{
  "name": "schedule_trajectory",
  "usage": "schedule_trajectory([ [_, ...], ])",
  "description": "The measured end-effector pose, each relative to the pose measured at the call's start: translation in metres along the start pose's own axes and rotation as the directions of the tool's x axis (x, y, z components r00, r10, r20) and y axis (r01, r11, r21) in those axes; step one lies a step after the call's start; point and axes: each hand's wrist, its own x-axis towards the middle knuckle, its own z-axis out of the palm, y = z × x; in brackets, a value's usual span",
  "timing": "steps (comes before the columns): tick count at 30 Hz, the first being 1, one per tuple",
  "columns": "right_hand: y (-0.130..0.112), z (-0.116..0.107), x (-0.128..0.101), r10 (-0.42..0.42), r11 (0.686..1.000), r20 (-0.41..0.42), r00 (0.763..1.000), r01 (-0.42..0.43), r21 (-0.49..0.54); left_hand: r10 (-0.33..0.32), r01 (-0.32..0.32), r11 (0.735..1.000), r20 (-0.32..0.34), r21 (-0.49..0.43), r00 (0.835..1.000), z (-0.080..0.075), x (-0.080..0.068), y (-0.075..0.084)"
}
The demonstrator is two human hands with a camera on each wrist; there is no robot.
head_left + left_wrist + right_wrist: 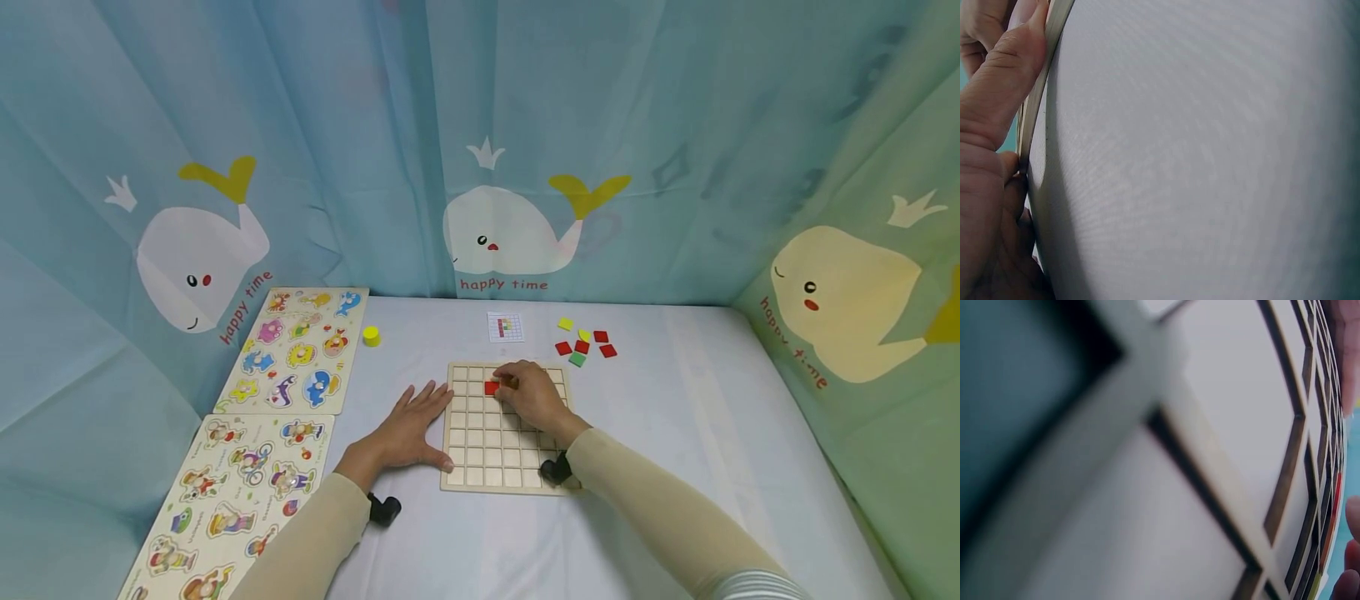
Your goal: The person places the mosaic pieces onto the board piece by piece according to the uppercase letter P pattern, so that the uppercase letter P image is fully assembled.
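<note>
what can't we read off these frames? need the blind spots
- Head: right hand covers the grid cells under it on the board; only one red tile shows there.
- Head: pattern card too small to read.
- Left wrist: the cloth fills the frame; just the board's edge and the left hand's thumb show.
- Right wrist: too close, near cells blurred; tiles are slivers at the far edge.

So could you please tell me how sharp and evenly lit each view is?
Head view: sharp, evenly lit, edges bowed by the wide lens. Left wrist view: mostly plain tablecloth, soft shadow beside the left hand. Right wrist view: too close, the grid board blurred.
</note>
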Motion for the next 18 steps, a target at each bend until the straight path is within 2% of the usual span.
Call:
schedule_trajectory([
  [5, 0.003, -0.001, 0.001, 0.005, 0.997, -0.02, 1.0, -0.004, 0.072, 0.0, 0.0, 1.0, -0.004, -0.006, 1.0, -0.001, -0.001, 0.001],
  [11, 0.005, -0.007, 0.0, 0.043, 0.98, -0.01, 0.999, -0.04, 0.195, -0.007, 0.007, 1.0, 0.001, -0.004, 1.0, -0.002, -0.001, 0.002],
  [18, 0.012, -0.019, 0.0, 0.032, 0.981, -0.046, 0.998, -0.022, 0.193, -0.018, 0.018, 1.0, 0.005, 0.01, 1.0, 0.002, 0.0, -0.001],
])
